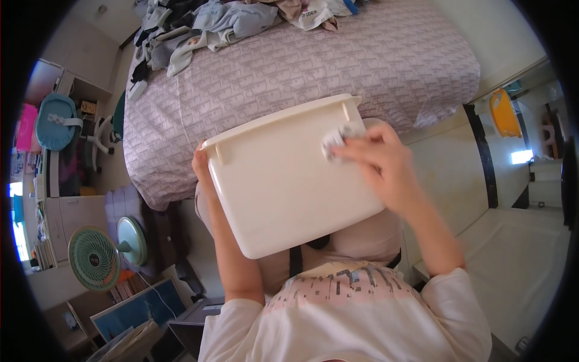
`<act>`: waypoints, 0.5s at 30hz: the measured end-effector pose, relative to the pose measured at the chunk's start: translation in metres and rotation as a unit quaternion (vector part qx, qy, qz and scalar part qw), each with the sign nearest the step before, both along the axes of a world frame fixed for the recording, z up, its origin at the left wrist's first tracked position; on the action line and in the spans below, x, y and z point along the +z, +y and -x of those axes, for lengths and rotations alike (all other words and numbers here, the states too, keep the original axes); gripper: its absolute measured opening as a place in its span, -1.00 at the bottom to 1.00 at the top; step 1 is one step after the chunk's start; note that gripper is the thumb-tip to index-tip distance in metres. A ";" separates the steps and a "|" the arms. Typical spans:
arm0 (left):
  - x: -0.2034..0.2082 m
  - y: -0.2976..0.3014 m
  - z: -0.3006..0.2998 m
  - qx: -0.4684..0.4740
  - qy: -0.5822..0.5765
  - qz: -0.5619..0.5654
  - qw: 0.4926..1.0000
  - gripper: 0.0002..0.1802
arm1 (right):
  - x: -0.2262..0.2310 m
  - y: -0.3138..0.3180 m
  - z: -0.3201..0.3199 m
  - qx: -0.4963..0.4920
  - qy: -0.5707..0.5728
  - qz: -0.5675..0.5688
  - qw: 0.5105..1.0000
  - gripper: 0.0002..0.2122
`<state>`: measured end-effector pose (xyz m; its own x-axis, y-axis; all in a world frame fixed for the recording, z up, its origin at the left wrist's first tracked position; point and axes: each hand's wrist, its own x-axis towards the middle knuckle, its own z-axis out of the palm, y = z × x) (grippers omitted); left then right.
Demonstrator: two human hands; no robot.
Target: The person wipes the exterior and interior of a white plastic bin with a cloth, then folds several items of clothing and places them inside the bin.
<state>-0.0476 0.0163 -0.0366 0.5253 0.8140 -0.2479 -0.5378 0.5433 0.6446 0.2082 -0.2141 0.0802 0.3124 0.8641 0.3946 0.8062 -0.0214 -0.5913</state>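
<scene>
A cream plastic storage box (pixel 283 181) rests tilted across my lap, a broad smooth side facing up and its rim along the far edge. My left hand (pixel 201 163) is closed round its left edge near the far corner, with part of the fingers hidden behind it. In the fingers of my right hand (pixel 380 160) is a crumpled white cloth (pixel 333 143), pressed against the upper right of that side. Motion blurs the right hand a little, and whether the cloth is fabric or paper is hard to tell.
Ahead stands a bed (pixel 301 72) with a patterned cover, a heap of clothes (pixel 223 24) on its far left. A green fan (pixel 94 258) is at the left, near shelves. An orange basin (pixel 505 113) hangs to the right, past a dark door frame (pixel 480 157).
</scene>
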 end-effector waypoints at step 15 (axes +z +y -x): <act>0.177 -0.022 -0.093 -0.041 0.452 -0.756 0.473 -0.64 | -0.004 -0.069 0.019 -0.030 0.406 -0.073 0.911 -0.67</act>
<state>0.0454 -0.0055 0.1407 0.8060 0.4063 0.4305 0.3104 -0.9093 0.2770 0.1895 -0.2830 0.0757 0.5967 0.7932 0.1219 0.1022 0.0755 -0.9919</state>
